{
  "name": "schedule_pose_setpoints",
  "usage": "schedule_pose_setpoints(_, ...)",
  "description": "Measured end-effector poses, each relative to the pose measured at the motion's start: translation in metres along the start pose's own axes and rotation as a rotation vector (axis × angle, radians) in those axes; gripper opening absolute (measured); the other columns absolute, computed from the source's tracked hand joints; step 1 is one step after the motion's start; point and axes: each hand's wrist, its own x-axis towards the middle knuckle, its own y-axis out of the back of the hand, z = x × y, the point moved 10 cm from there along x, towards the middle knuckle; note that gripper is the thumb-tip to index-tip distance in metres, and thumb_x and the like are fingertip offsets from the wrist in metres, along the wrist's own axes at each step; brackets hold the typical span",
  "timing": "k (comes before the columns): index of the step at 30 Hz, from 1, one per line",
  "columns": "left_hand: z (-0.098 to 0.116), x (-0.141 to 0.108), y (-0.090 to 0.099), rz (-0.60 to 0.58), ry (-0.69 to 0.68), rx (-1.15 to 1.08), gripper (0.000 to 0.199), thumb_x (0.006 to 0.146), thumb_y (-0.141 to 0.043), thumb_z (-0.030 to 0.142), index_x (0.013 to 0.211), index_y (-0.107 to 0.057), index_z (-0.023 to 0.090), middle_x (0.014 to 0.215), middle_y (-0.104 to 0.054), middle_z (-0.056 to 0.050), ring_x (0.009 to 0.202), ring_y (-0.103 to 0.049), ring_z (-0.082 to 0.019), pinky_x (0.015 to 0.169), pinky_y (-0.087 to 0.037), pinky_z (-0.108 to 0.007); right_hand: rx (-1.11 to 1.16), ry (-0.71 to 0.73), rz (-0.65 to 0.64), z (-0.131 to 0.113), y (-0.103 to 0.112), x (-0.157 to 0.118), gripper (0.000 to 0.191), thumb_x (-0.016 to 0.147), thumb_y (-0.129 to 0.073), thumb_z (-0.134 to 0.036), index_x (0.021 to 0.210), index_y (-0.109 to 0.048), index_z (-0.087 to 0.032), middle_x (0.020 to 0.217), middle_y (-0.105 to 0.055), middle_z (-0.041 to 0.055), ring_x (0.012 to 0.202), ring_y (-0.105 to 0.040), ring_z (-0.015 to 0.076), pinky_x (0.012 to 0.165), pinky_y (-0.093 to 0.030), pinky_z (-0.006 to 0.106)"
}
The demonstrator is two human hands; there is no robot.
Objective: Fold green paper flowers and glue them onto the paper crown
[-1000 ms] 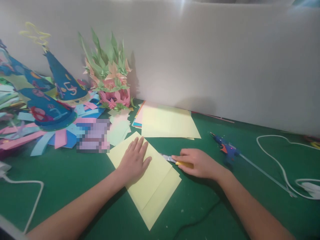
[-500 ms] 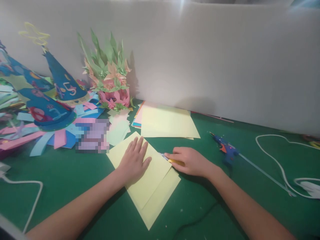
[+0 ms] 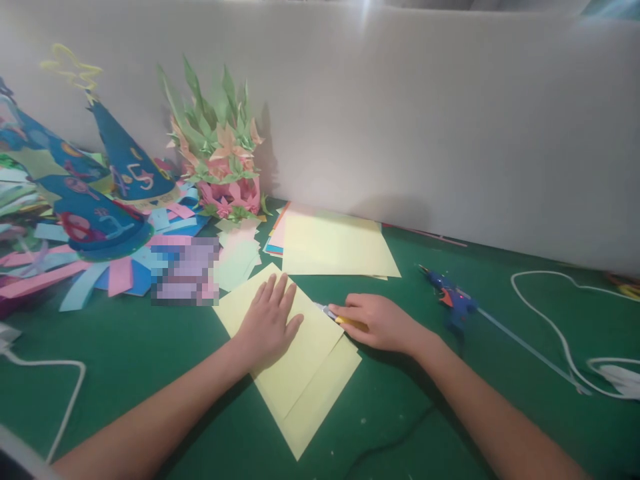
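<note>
My left hand (image 3: 269, 325) lies flat with spread fingers on a pale yellow sheet (image 3: 305, 363), which is folded or layered and set at a slant on the green table. In my right hand (image 3: 377, 321) is a yellow-handled cutter (image 3: 345, 321), gripped between thumb and fingers. Its grey tip reaches to the right edge of the yellow paper, partly at or under that edge. Whether the tip is inside the fold cannot be told.
Behind the hands lies a stack of coloured paper (image 3: 335, 243). A blue glue gun (image 3: 455, 297) and a white cable (image 3: 555, 317) are at the right. Blue cone hats (image 3: 133, 157), paper strips (image 3: 120, 277) and a folded-paper flower piece (image 3: 225, 153) fill the left back.
The cutter's tip has shifted slightly to the left along the paper's edge. My left hand and the yellow paper stay in place.
</note>
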Motion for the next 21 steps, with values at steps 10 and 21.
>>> schedule_pose_setpoints(10,0.000,0.000,0.001,-0.015,0.009,-0.001,0.057,0.090,-0.028,0.046,0.136,-0.031,0.013,0.147,-0.023,-0.014,0.136,-0.014,-0.029,0.108,-0.021,-0.045,-0.050,0.014,0.021,0.000,-0.002,0.015,0.036,0.091,-0.037,-0.030,0.120,-0.056,-0.020,0.075,-0.054,0.0050,0.064,-0.047,0.0138,0.055,-0.030,0.024)
schedule_pose_setpoints(21,-0.001,0.000,-0.001,0.014,0.024,0.004,0.066,0.089,-0.027,0.047,0.136,-0.024,0.001,0.145,-0.022,-0.022,0.136,-0.014,-0.029,0.109,-0.021,-0.043,-0.068,0.021,0.019,0.005,-0.005,0.035,0.036,0.090,-0.039,-0.030,0.119,-0.056,-0.018,0.075,-0.054,0.0045,0.061,-0.046,0.0129,0.052,-0.027,0.024)
